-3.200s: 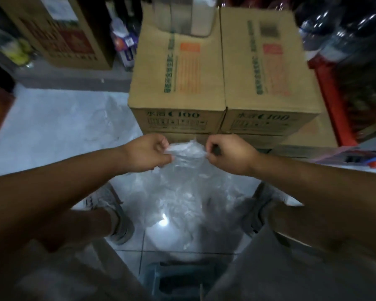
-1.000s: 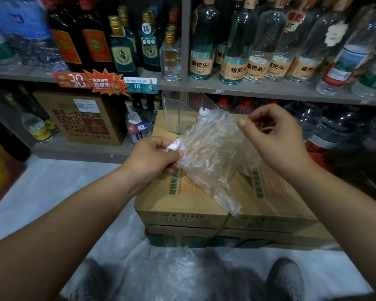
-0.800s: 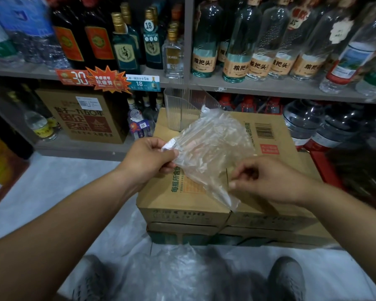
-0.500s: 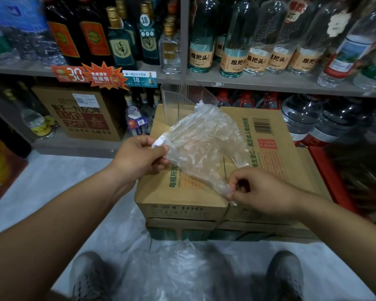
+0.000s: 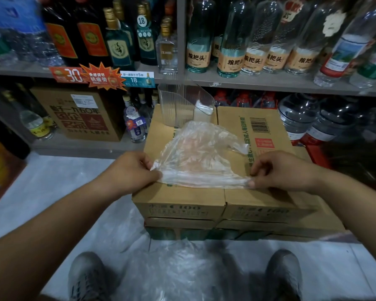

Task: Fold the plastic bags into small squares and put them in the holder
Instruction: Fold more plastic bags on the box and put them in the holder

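Together, left hand point(image 5: 129, 171) and right hand point(image 5: 280, 172) pinch one bag point(image 5: 195, 157).

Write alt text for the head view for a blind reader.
The left hand and right hand pinch the near corners of a clear bag, holding it spread over cardboard boxes. A clear holder stands on the boxes behind it, below shelves of bottles.

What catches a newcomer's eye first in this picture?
The thin clear plastic bag stands out first, stretched between the left hand and the right hand, which pinch its near corners over the brown cardboard boxes. Behind it on the boxes stands the clear ribbed plastic holder, below a grey shelf crowded with glass bottles.
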A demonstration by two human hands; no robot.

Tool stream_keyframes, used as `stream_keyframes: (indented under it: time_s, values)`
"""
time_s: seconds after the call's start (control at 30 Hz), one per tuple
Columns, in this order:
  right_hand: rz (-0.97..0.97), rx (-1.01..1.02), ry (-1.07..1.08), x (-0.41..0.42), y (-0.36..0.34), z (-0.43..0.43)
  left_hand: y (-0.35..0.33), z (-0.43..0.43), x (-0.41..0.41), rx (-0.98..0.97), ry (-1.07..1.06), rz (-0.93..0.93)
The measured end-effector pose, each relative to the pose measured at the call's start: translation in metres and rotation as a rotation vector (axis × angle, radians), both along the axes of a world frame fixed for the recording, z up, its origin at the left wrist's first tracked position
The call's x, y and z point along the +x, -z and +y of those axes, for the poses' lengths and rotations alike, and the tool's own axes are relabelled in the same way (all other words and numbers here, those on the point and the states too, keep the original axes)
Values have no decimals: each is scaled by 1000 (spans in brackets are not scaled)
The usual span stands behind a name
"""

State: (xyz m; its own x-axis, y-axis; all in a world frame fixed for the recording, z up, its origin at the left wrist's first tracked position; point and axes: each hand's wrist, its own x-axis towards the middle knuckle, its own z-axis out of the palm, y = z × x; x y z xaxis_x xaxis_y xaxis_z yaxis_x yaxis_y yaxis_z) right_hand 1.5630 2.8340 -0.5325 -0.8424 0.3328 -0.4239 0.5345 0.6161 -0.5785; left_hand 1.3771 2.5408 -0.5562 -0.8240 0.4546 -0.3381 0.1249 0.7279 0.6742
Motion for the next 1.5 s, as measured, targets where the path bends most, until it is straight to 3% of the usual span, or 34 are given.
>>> stream_keyframes:
  time_s: [0.27, 0.37, 0.6, 0.87, 1.03, 1.23, 1.33, 1.5]
  values:
    - [224, -49, 365, -34, 9, 16, -10, 25, -17, 94, -7, 95]
    - [266, -79, 419, -45, 14, 12, -5, 38, -24, 197, -60, 39]
    - [316, -94, 439, -57, 22, 10, 8, 60, -31, 460, -283, -137]
    - [326, -199, 556, -48, 26, 29, 5, 54, -39, 447, -336, -297]
    - [328, -205, 456, -45, 23, 26, 7, 55, -40, 522, -304, -452]
    - [350, -221, 522, -44, 23, 27, 11, 58, -40, 684, -337, -375]
    - [359, -277, 566, -44, 25, 31, 12, 58, -40, 810, -392, -446]
    - [373, -399, 600, -45, 21, 31, 9, 54, -43, 779, -448, -442]
